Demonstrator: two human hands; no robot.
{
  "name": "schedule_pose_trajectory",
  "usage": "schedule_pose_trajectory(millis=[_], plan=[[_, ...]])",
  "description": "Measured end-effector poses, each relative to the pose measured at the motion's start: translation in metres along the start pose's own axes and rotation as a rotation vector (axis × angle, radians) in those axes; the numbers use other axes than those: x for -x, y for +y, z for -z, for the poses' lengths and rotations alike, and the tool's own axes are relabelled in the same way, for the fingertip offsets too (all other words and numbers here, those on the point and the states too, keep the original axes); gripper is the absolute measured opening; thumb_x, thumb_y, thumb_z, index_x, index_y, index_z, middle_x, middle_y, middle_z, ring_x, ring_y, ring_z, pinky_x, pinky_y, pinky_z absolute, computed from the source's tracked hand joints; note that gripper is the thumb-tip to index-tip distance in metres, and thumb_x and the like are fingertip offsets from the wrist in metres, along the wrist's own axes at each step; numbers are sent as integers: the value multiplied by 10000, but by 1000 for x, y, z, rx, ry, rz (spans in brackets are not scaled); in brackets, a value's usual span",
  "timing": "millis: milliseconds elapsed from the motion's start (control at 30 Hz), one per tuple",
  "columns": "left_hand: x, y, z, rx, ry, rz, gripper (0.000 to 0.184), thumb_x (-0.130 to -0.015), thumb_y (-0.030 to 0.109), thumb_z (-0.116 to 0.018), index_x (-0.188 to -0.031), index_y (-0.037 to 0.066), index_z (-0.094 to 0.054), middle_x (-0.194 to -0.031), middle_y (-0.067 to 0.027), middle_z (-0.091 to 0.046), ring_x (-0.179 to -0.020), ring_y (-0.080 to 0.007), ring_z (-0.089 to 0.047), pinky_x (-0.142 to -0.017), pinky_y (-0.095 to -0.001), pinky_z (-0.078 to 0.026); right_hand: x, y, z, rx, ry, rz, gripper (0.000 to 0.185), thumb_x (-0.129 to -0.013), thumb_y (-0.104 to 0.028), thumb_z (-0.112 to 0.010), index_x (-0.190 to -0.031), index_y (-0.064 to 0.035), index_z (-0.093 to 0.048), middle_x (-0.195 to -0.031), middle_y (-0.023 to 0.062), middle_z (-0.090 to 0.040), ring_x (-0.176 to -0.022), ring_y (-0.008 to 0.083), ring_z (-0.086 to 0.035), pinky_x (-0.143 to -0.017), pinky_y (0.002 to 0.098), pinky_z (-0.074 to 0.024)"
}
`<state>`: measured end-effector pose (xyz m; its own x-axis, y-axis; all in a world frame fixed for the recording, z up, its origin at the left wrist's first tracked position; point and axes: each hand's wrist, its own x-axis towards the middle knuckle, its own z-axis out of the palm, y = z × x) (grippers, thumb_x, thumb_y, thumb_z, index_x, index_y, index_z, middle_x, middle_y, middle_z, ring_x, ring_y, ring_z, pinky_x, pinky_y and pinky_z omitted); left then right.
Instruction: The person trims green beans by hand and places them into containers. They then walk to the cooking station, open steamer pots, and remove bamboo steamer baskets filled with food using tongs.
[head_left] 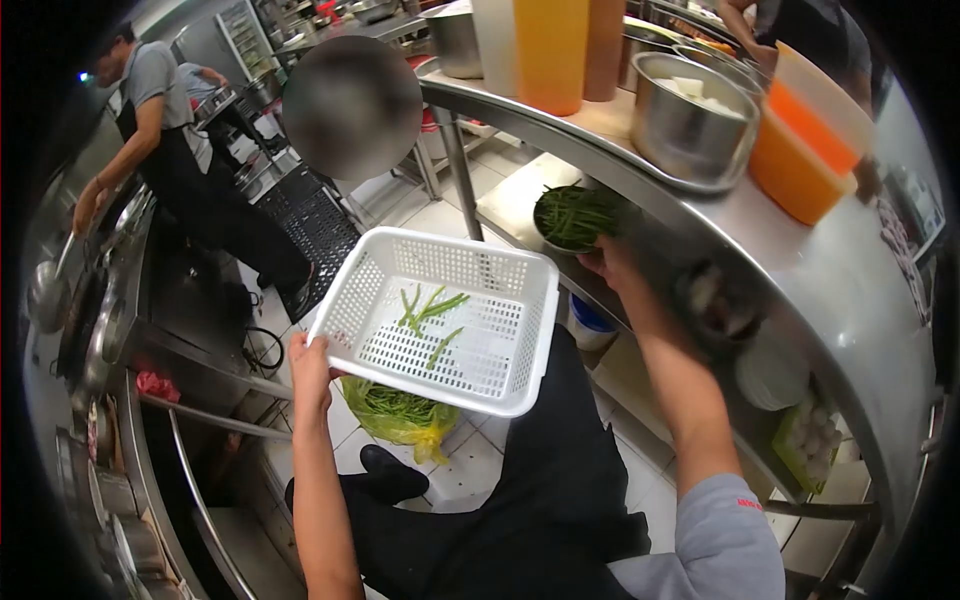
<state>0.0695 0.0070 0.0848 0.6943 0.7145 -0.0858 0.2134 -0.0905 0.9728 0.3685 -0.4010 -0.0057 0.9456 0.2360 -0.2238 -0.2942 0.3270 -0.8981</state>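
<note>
My left hand is closed on the near left corner of a white perforated plastic basket, which is tilted over my lap. A few cut green beans lie on the basket's floor. My right hand reaches to the shelf under the counter and grips the near side of a round bowl, its fingers partly hidden beneath. Cut green beans fill this bowl. Below the basket, a yellow plastic bag of long green beans rests on the tiled floor.
The steel counter curves along my right, carrying a steel pot of white chunks and an orange container. Stacked plates sit below. To my left, a co-worker holds a ladle beside the stove.
</note>
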Motion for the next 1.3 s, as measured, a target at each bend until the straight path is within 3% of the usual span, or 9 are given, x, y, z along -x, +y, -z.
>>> schedule_pose_trajectory(millis=[67, 300, 567, 767, 800, 867, 933, 1133, 1300], plan=[[-6, 4, -5, 12, 8, -3, 190, -851, 128, -488, -997, 8, -465, -867, -133, -594, -675, -229, -654, -500, -376, -584, 4, -9, -1, 95, 79, 6, 236, -938, -241, -525, -1028, -46, -620, -878, 105, -685, -713, 186, -675, -619, 291, -594], [-20, 28, -36, 32, -93, -48, 119, -859, 96, -457, -920, -6, -461, -820, -141, -587, -618, -248, -656, -453, -362, -598, 18, -66, 3, 134, 14, 110, 243, -940, -246, -558, -1080, -50, -592, -962, 96, -669, -794, 185, -672, -679, 310, -600], [-52, 42, -107, 133, -286, -127, 225, -828, 74, -422, -990, -71, -480, -880, -216, -633, -682, -324, -690, -518, -436, -626, 5, -73, 3, -109, -454, 146, 369, -951, -363, -576, -1134, -42, -578, -977, 99, -665, -758, 190, -671, -719, 322, -592], [-60, 60, -191, 180, -416, -85, 200, -834, 70, -430, -975, -72, -437, -958, -223, -590, -733, -369, -684, -515, -455, -625, 40, -84, -33, 421, -99, 238, 348, -958, -305, -546, -1119, 1, -581, -956, 110, -659, -683, 198, -663, -689, 336, -577], [-65, 56, -204, 210, -428, -78, 198, -836, 65, -432, -978, -73, -427, -978, -227, -578, -744, -383, -681, -511, -458, -625, 43, -89, -32, 846, -131, 305, 330, -952, -279, -541, -1110, 7, -582, -958, 142, -655, -704, 219, -666, -699, 354, -564], [-63, 64, -228, 183, -467, -55, 184, -845, 53, -424, -980, -72, -420, -972, -232, -565, -740, -394, -672, -525, -479, -628, 46, -92, -31, 1266, -183, 386, 312, -946, -253, -536, -1101, 13, -584, -961, 174, -652, -725, 240, -669, -709, 371, -550], [-67, 60, -250, 197, -484, -23, 165, -863, 59, -430, -947, -83, -439, -908, -221, -549, -729, -379, -663, -499, -464, -628, 49, -87, -30, 1457, 227, 799, 316, -949, -278, -512, -1089, -7, -594, -973, 225, -636, -809, 311, -653, -767, 411, -513], [-66, 42, -276, 284, -495, 69, 142, -885, 51, -438, -918, -86, -447, -927, -209, -543, -727, -383, -662, -518, -469, -636, 29, -87, -5, 1514, 252, 699, 338, -956, -299, -499, -1106, -7, -582, -1012, 230, -622, -856, 311, -638, -798, 413, -495], [-75, 35, -280, 464, -503, 182, 289, -933, 240, -587, -989, -34, -513, -932, -150, -528, -832, -254, -597, -662, -424, -614, 14, -83, 29, 1535, 334, 555, 361, -963, -320, -485, -1123, -7, -569, -1051, 235, -608, -903, 311, -622, -828, 416, -477]])
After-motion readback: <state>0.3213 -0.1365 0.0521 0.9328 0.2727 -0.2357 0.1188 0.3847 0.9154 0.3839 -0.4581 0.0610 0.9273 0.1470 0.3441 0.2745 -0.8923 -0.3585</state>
